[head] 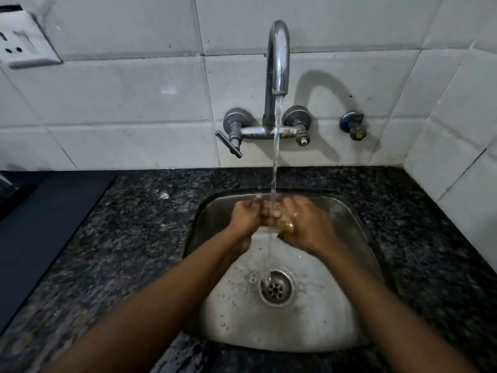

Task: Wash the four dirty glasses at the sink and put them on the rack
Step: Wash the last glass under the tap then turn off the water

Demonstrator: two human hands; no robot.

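Head view, left to right. A white wall socket (pixel 25 40) at upper left; a dark mat (pixel 40 224) on the speckled granite counter (pixel 150 211). The steel sink (pixel 336 319) with central drain (pixel 275 288). Over the basin, the left hand (pixel 246 215) grasps a clear glass (pixel 269 216), fingers curled round its side. The chrome tap (pixel 278 57) runs water (pixel 276 157) onto the glass. The right hand (pixel 306 224) wraps the glass's other side; a yellowish item, perhaps a sponge (pixel 286 226), shows under its fingers. A blue-collared valve (pixel 352 125) on the tiled wall.
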